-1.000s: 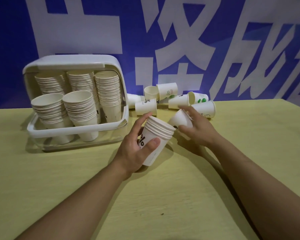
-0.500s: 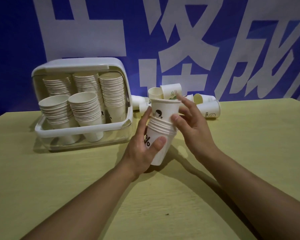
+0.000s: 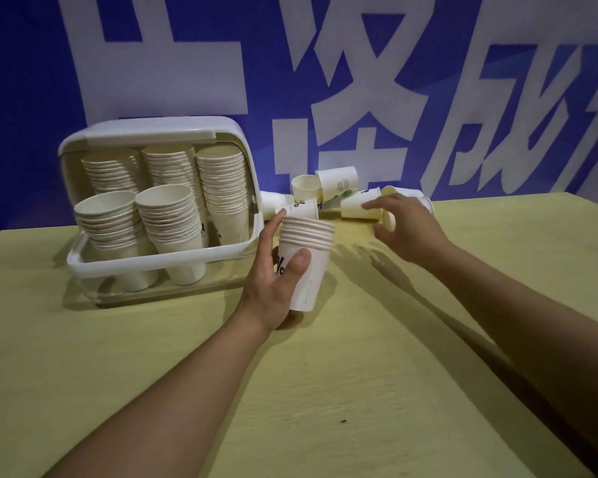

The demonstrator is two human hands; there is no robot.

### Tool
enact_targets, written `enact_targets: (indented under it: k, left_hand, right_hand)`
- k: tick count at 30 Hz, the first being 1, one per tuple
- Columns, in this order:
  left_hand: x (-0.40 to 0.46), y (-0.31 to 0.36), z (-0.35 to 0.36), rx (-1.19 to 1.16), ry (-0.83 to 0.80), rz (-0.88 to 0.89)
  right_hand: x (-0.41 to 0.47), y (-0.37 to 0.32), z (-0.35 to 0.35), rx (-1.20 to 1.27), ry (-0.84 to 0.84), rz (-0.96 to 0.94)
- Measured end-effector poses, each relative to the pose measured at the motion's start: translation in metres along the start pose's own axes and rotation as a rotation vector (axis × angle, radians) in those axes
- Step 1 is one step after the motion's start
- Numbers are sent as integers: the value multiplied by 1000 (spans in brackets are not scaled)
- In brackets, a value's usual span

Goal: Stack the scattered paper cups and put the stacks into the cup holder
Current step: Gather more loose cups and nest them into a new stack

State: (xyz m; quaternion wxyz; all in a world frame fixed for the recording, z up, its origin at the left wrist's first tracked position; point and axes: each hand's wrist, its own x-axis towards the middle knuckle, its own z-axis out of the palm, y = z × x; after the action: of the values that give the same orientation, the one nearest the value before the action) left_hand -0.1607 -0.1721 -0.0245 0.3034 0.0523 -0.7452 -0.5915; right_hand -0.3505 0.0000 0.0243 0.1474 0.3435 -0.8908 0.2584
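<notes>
My left hand grips a short stack of white paper cups, upright just above the table in front of the holder. My right hand reaches over the pile of scattered cups at the back of the table, fingers spread and loosely curved, holding nothing. Its fingertips are at a cup lying on its side. The white cup holder stands at the left with its lid up and several stacks of cups inside.
The yellow table stretches toward me in front of the hands. A blue wall banner with large white characters stands right behind the holder and the loose cups.
The cup my right hand was lowering now sits pressed into the stack. My right hand has let go and moved back and right to the scattered cups. The left hand keeps its hold.
</notes>
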Motion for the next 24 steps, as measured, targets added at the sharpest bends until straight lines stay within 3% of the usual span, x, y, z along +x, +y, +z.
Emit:
enact_targets:
  k: [2,10,16,18,24]
  left_hand:
    - [1,0,0,-13,2,-19]
    - [3,-6,1,-48,-24,-4]
    - [0,-1,1,-33,-75,17]
    - [-2,0,2,-11,-94,20]
    - [-11,9,6,125,-196,106]
  right_hand:
    - [17,20,-1,-248,-97,-43]
    - [62,56,-6,-614,-365,-113]
    - [61,61,-10,-693,-342,-120]
    - [51,49,-14,-496,-262,-77]
    - [-18,-19,-16,689,213,6]
